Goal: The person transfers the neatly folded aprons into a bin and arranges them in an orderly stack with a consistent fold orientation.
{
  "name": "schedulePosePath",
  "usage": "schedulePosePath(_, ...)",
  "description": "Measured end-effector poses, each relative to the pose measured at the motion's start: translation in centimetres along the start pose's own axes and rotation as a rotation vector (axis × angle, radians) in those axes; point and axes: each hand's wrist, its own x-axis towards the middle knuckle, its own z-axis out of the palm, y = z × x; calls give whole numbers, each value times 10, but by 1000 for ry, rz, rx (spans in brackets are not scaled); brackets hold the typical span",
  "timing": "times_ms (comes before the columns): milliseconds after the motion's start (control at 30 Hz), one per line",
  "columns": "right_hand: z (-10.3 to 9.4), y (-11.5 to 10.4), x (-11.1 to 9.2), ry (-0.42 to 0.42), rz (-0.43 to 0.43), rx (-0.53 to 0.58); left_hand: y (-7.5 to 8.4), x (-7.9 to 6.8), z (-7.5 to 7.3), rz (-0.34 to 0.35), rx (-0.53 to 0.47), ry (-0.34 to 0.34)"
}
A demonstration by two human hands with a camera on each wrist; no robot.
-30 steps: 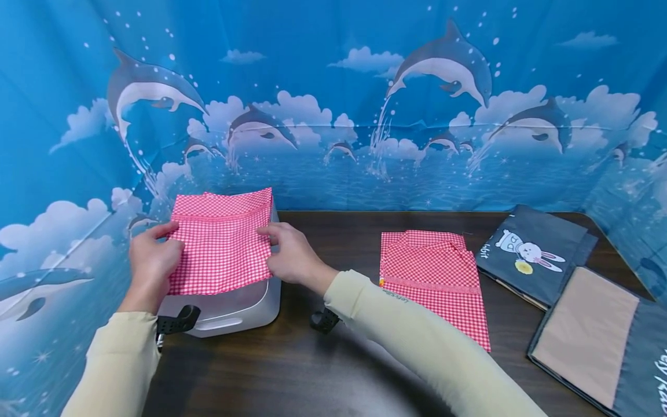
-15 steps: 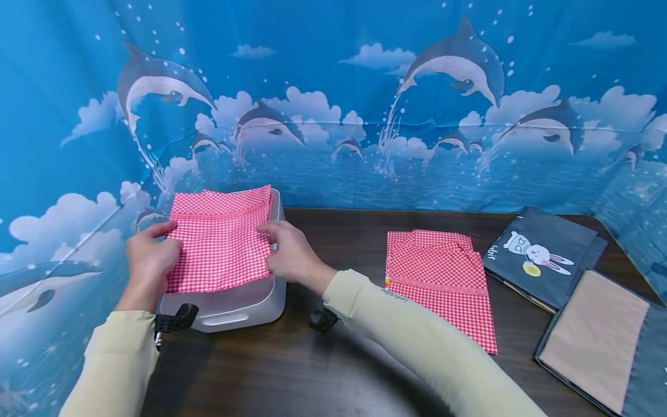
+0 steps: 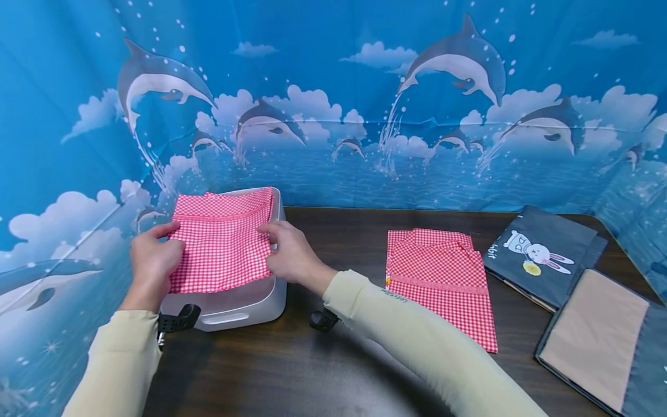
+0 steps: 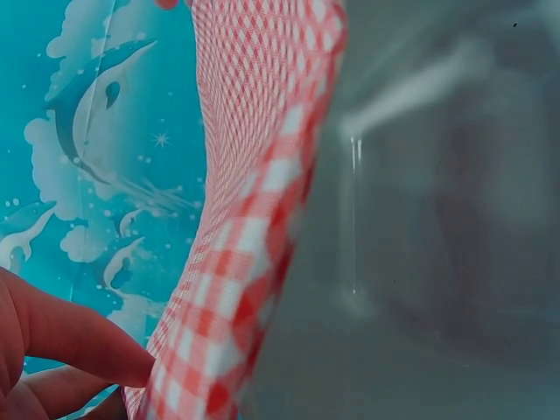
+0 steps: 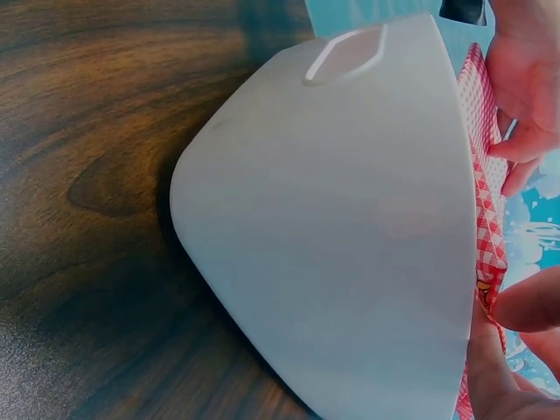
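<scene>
Above the white bin (image 3: pixel 266 307), the left hand (image 3: pixel 153 258) and right hand (image 3: pixel 289 252) each pinch a side edge of one folded red-and-white gingham cloth (image 3: pixel 221 249) — should either grip slip, the limp fabric might crumple or catch on the bin. It spans between the two hands; a second gingham cloth (image 3: pixel 440 281) (slightly rumpled) lies well apart on the table (image 3: pixel 292 370).

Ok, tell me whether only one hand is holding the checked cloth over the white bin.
No, the left hand grips one side of that checked cloth and the right hand grips the other.
</scene>
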Motion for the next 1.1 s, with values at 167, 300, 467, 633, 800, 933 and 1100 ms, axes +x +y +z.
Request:
schedulePosePath(167,0,0,0,0,-1,-14,0,0,0,0,3,2)
schedulePosePath(300,1,0,0,0,6,-13,1,1,-1,5,8,2)
schedulePosePath(467,2,-2,1,6,6,-11,2,1,-3,7,8,6)
schedulePosePath(633,3,-2,1,4,-4,-19,1,1,-3,28,12,16)
schedulePosePath(800,4,-3,1,1,-7,-17,0,-1,-4,45,14,10)
schedulePosePath(933,3,-3,1,6,-17,-33,0,0,-5,52,19,20)
schedulePosePath(1100,4,-4,1,10,-23,-50,0,0,-5,56,23,22)
